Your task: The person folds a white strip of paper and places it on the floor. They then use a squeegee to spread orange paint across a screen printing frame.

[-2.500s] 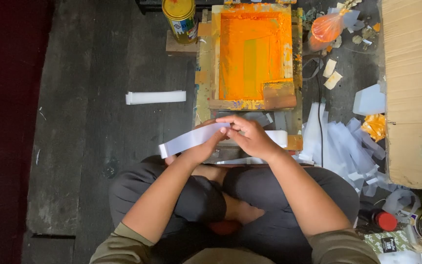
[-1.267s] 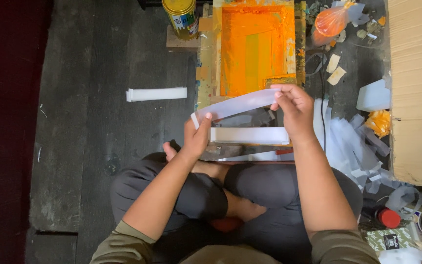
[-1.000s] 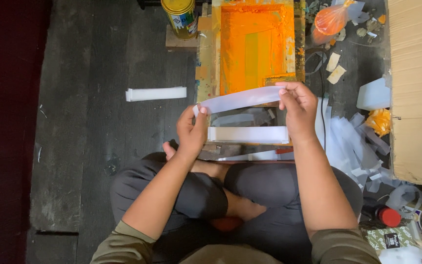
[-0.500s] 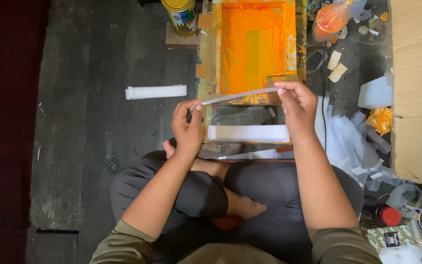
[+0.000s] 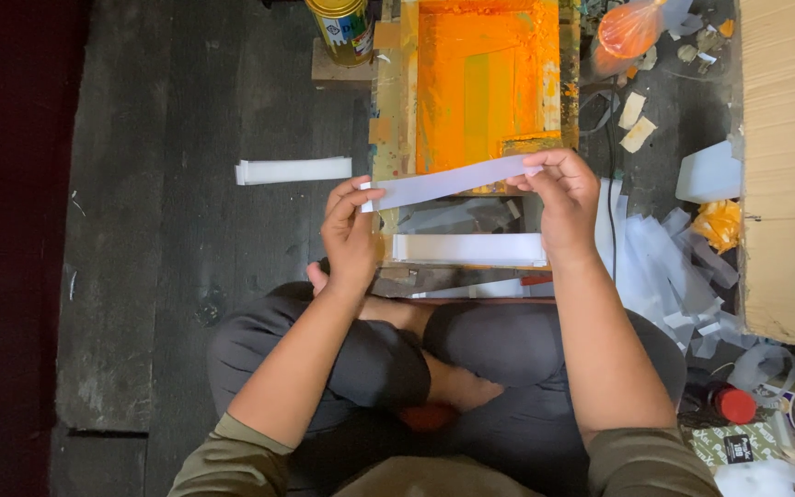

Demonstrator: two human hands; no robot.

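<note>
White paper strip [image 5: 448, 181] stretched between both hands above the near edge of the orange printing frame [image 5: 485, 83]; left hand [image 5: 350, 230] pinches its lower end, right hand [image 5: 558, 198] its higher end; long axis runs left-right.

You have two hands up: your left hand [image 5: 350, 235] and your right hand [image 5: 558, 198], and between them one long white strip [image 5: 448, 181]. One more stack of strips [image 5: 468, 248] lies just near of it, and one folded strip [image 5: 293, 170] lies on the floor to the left. One orange printing frame [image 5: 482, 83] sits far ahead. One yellow tin [image 5: 342, 28] stands far left of it, one orange bag [image 5: 630, 29] far right. One cardboard sheet [image 5: 789, 166] lies at the right, and one red-capped bottle [image 5: 729, 403] near right. The loose white scraps [image 5: 669, 267] on the right are too many to count.
</note>
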